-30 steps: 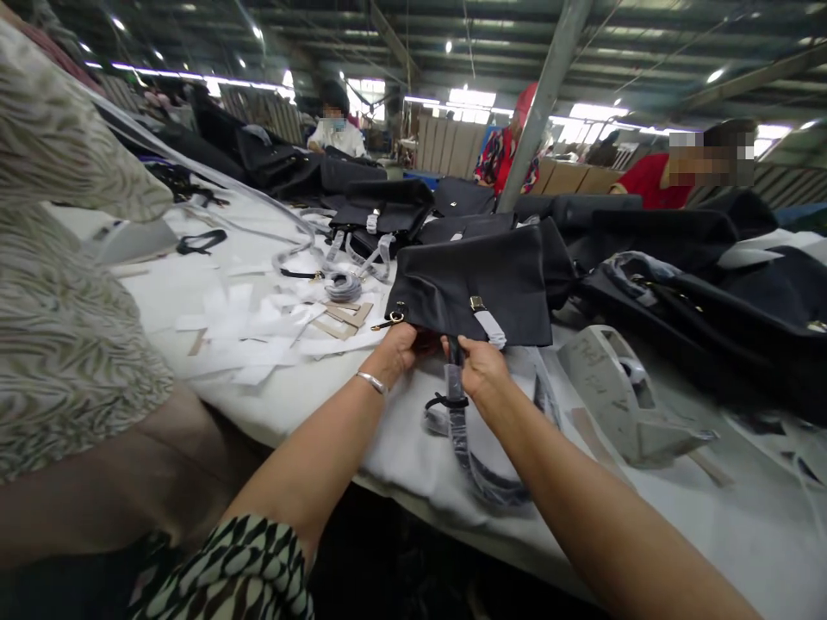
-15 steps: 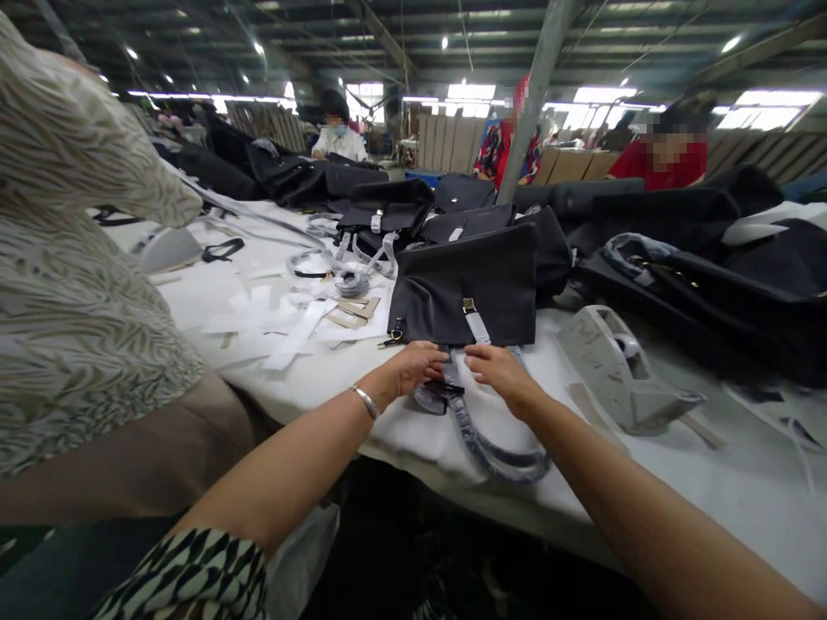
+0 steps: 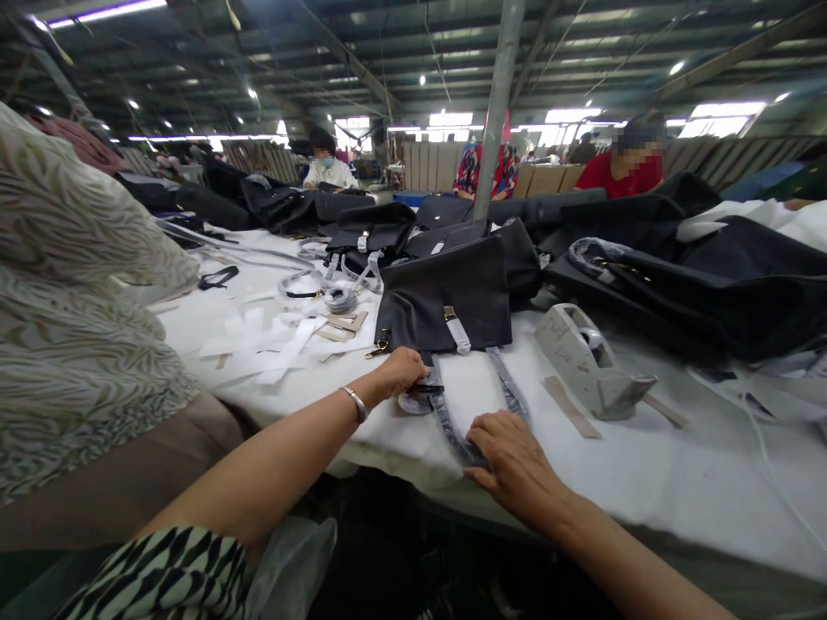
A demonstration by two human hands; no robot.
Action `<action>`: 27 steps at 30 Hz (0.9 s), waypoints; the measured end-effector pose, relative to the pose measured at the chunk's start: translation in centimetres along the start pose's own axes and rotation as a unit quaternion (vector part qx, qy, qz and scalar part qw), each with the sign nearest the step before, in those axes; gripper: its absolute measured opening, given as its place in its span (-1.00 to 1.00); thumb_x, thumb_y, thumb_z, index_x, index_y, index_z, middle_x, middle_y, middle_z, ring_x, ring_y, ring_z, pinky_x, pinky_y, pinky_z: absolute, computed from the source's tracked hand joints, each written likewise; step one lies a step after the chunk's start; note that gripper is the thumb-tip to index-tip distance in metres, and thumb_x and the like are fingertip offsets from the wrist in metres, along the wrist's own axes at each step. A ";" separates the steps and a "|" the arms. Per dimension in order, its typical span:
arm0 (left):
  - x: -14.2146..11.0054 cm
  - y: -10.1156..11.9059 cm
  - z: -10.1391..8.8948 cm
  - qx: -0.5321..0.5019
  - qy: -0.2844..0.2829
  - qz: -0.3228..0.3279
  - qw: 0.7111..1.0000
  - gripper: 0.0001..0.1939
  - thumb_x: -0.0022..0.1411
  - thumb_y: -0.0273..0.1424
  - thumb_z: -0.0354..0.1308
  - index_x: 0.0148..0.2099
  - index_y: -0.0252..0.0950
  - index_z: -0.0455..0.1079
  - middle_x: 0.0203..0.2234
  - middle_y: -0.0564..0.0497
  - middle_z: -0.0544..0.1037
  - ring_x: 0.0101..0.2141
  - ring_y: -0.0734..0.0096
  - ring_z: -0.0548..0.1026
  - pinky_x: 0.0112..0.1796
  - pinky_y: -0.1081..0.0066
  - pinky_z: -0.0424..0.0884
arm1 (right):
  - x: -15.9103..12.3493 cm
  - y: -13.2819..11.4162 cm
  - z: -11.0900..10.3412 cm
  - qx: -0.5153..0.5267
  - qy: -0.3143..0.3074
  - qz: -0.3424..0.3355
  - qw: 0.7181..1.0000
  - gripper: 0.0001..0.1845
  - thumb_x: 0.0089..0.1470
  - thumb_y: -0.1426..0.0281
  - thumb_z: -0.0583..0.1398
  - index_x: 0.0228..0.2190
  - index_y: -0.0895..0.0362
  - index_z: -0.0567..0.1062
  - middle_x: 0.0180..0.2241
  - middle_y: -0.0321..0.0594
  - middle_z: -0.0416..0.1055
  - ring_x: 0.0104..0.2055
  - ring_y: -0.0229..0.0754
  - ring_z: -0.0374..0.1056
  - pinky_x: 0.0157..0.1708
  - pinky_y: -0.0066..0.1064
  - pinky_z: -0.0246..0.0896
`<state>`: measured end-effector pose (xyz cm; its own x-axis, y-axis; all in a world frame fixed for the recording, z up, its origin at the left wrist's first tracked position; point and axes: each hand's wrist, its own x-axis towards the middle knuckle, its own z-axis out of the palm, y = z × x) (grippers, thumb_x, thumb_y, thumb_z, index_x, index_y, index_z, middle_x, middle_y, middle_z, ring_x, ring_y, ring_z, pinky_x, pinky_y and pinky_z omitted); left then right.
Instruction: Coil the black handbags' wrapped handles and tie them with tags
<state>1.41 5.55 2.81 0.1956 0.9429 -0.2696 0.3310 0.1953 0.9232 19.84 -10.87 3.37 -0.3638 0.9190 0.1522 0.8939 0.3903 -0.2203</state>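
A black handbag lies on the white-covered table, its flap closed by a gold clasp with a plastic-wrapped tab. From its near edge a handle in clear plastic wrap loops toward me. My left hand, a silver bangle at its wrist, is closed at the left end of that handle, beside a short black strap; what its fingertips pinch is hidden. Over the near bend of the loop, my right hand has its fingers curled on the wrapped handle.
A grey tape dispenser stands to the right. Paper strips, card pieces and a coiled wrapped strap lie left of the bag. More black bags are piled behind. A person in a patterned top stands close at left.
My right hand has moved down and toward me, from the bag's lower edge to the handle's near bend. My left hand stays near the handle's left end, its fingers now more closed.
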 end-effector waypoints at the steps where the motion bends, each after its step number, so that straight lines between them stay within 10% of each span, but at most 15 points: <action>1: 0.1 0.0 0.1 0.013 0.003 0.003 1.000 -0.76 -0.09 -0.51 0.28 -0.66 -0.32 0.28 -0.83 0.12 0.27 -0.76 0.56 0.18 -0.67 0.56 0.07 | -0.2 0.1 0.1 0.002 0.001 -0.001 1.000 -0.71 -0.10 0.32 0.38 -0.31 0.13 0.49 -0.24 -0.18 0.43 -0.12 -0.04 0.31 -0.01 -0.15 0.12; 12: 2.0 -0.1 -0.1 0.140 0.067 0.041 0.987 -0.82 -0.02 -0.55 0.18 -0.61 -0.31 0.32 -0.76 0.08 0.32 -0.63 0.42 0.36 -0.52 0.48 0.27 | -1.7 2.0 2.3 -0.038 0.086 -0.113 0.989 -0.88 0.13 0.51 0.14 -0.27 0.20 0.46 -0.29 -0.11 0.43 -0.25 -0.10 0.31 -0.23 -0.29 0.15; 20: 4.5 0.6 0.8 0.195 0.133 0.093 0.967 -0.75 -0.02 -0.56 0.21 -0.64 -0.28 0.25 -0.54 -0.06 0.48 -0.18 0.17 0.49 -0.24 0.44 0.34 | -1.0 3.2 3.1 -0.045 0.131 -0.234 0.962 -0.82 0.19 0.52 0.06 -0.25 0.19 0.46 -0.19 -0.08 0.44 -0.34 -0.16 0.28 -0.30 -0.31 0.14; 27: 5.4 0.0 -0.7 0.155 0.073 0.090 0.981 -0.78 0.19 -0.33 0.17 -0.45 -0.31 0.31 -0.64 0.02 0.43 -0.57 0.40 0.43 -0.47 0.48 0.32 | -0.9 3.1 3.1 -0.024 0.136 -0.177 0.975 -0.83 0.22 0.42 0.09 -0.32 0.17 0.48 -0.33 -0.09 0.45 -0.29 -0.12 0.35 -0.29 -0.30 0.18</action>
<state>1.87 10.83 1.56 0.1494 0.9876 -0.0474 0.5729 -0.0474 0.8182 22.09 -10.32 -0.38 -0.5743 0.6762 0.4614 0.7390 0.6707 -0.0632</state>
